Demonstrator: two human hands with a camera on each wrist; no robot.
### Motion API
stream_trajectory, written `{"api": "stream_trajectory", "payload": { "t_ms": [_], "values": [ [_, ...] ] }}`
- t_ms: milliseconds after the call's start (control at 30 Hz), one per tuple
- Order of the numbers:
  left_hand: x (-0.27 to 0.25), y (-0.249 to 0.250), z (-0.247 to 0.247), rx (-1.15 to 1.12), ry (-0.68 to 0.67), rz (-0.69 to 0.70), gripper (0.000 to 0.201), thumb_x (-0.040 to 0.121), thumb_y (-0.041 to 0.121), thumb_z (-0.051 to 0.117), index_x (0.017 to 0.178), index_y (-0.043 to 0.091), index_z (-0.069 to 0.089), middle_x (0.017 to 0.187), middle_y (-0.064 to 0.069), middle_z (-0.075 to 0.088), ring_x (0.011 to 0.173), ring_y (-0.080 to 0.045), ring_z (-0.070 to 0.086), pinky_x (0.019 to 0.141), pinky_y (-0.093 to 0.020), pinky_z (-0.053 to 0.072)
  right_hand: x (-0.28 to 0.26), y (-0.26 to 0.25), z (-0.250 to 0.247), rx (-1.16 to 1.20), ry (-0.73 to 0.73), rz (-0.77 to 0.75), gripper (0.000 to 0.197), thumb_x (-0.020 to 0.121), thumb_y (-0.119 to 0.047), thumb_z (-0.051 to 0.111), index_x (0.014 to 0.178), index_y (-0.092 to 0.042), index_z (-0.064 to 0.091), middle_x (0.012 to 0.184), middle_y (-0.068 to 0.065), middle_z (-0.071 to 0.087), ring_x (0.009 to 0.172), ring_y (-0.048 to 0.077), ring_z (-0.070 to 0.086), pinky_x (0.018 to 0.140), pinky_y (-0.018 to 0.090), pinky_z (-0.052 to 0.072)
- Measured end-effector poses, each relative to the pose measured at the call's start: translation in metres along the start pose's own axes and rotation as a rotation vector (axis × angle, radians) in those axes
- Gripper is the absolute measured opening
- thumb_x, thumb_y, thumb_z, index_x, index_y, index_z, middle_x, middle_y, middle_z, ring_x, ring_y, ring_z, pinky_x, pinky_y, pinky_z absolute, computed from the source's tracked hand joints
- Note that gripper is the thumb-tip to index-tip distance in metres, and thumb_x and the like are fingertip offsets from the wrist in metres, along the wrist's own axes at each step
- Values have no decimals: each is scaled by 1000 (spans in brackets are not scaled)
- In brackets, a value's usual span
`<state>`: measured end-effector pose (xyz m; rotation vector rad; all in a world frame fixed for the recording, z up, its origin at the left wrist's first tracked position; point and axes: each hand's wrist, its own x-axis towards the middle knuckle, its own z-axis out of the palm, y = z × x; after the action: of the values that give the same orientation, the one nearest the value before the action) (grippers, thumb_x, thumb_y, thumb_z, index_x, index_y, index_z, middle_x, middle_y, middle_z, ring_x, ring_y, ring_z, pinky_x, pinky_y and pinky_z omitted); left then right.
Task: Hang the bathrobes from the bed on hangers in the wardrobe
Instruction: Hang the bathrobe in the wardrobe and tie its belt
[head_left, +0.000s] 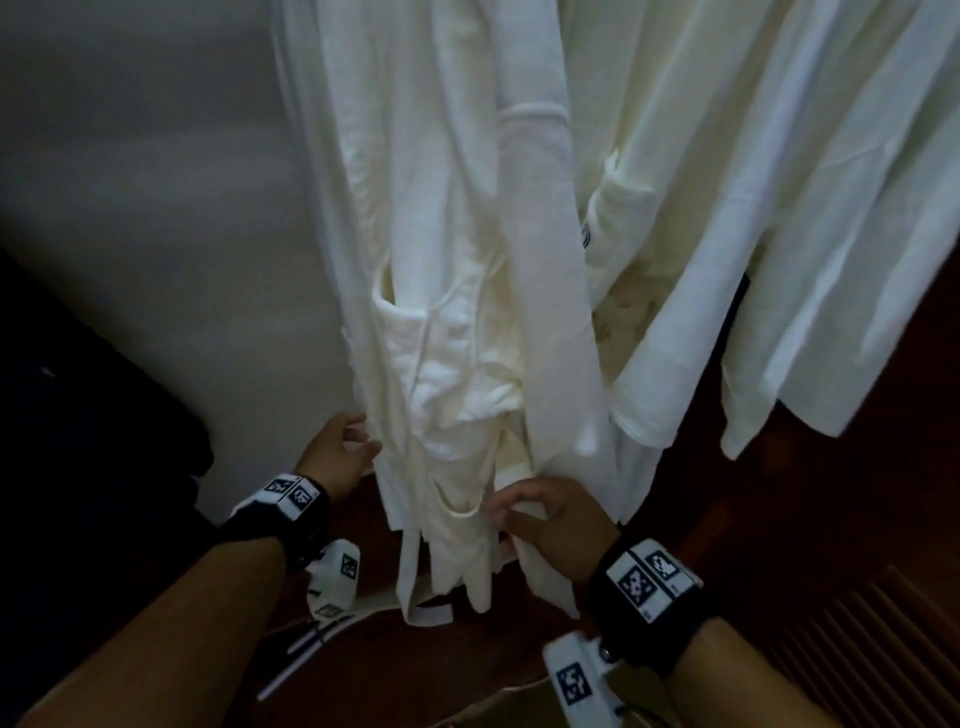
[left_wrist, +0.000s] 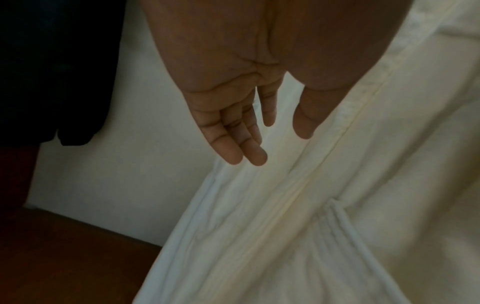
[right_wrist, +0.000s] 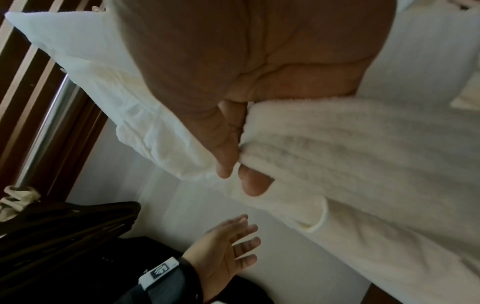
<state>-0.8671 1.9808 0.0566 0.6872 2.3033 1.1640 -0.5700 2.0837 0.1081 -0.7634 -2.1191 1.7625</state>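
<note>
right hand (head_left: 550, 525) pinching bathrobe (head_left: 467, 291) front edge | left hand (head_left: 337, 457) fingers straight, empty, beside its outer edge

We see a white robe (head_left: 452, 291) of soft matt cloth; where our right hand (right_wrist: 233, 115) pinches it, the weave is ribbed and nubby. By our left hand (left_wrist: 233, 107) its stitched hem looks smooth. Beyond our right wrist stand glossy brown wood slats (right_wrist: 31, 67) and a shiny metal rail (right_wrist: 49, 123).
</note>
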Motion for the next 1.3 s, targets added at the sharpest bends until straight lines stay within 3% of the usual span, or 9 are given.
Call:
{"api": "stream_trajectory", "payload": {
  "t_ms": [300, 500, 700, 767, 1000, 1100, 1167, 1233, 1300],
  "values": [
    [55, 24, -34, 127, 90, 72, 60, 87, 23, 69, 140, 18, 41, 131, -4, 53, 111, -30, 58, 90, -40, 50, 33, -15, 25, 9, -85, 85, 8, 83, -23, 75, 89, -28, 79, 90, -9, 74, 63, 15, 65, 67, 33, 56],
    [99, 41, -48, 226, 0, 76, 70, 87, 29, 70, 144, 12, 33, 141, -11, 48, 123, -30, 50, 98, -35, 43, 62, -23, 43, -86, -25, 123, 48, 83, -38, 74, 128, -37, 56, 117, -7, 65, 62, 1, 61, 53, 19, 48],
    [155, 61, -65, 105, 45, 173, 111, 70, 34, 85, 151, 14, 11, 152, -12, 35, 133, -31, 43, 111, -43, 37, 83, -15, 48, -142, 217, 106, 55, 77, -53, 72, 127, -46, 52, 117, -22, 61, 108, 7, 59, 93, 37, 53],
    [162, 62, -67, 108, 55, 172, 117, 68, 40, 85, 152, 19, 6, 153, -11, 32, 136, -32, 39, 112, -46, 34, 81, -16, 48, -160, 242, 106, 55, 79, -48, 74, 129, -44, 50, 121, -28, 56, 113, 0, 53, 97, 26, 47],
    [95, 93, -50, 345, -117, 356, 41, 91, 29, 64, 122, 4, 62, 126, -18, 62, 116, -34, 59, 95, -32, 44, 95, -18, 68, -340, 224, 219, 70, 65, -63, 77, 125, -30, 62, 118, -12, 60, 109, 3, 55, 89, 17, 42],
    [45, 99, -45, 279, -470, 468, 20, 88, 23, 66, 97, 5, 68, 96, -11, 71, 94, -29, 67, 84, -39, 54, 111, -14, 92, -367, 225, 179, 100, 52, -72, 78, 139, -34, 46, 132, -13, 48, 119, 5, 47, 99, 26, 44],
    [22, 98, -50, 96, -728, 511, 20, 81, 19, 63, 96, 9, 70, 91, -3, 74, 90, -20, 70, 82, -35, 56, 121, -10, 106, -329, 320, 122, 78, 59, -65, 76, 127, -33, 57, 123, -7, 59, 112, 8, 56, 94, 31, 51],
    [20, 85, -58, 38, -575, 583, 23, 73, 16, 52, 86, 14, 71, 81, 2, 73, 82, -16, 70, 74, -28, 54, 129, -11, 111, -281, 415, 133, 40, 78, -48, 70, 108, -22, 68, 102, -1, 69, 95, 13, 64, 85, 31, 53],
    [34, 62, -63, -17, -144, 528, 22, 71, 16, 45, 78, 21, 65, 73, 7, 67, 72, -13, 64, 67, -27, 49, 129, -12, 110, -359, 391, 177, 25, 91, -31, 62, 106, -13, 69, 94, -2, 63, 90, 13, 58, 79, 21, 44]
  ]
}}
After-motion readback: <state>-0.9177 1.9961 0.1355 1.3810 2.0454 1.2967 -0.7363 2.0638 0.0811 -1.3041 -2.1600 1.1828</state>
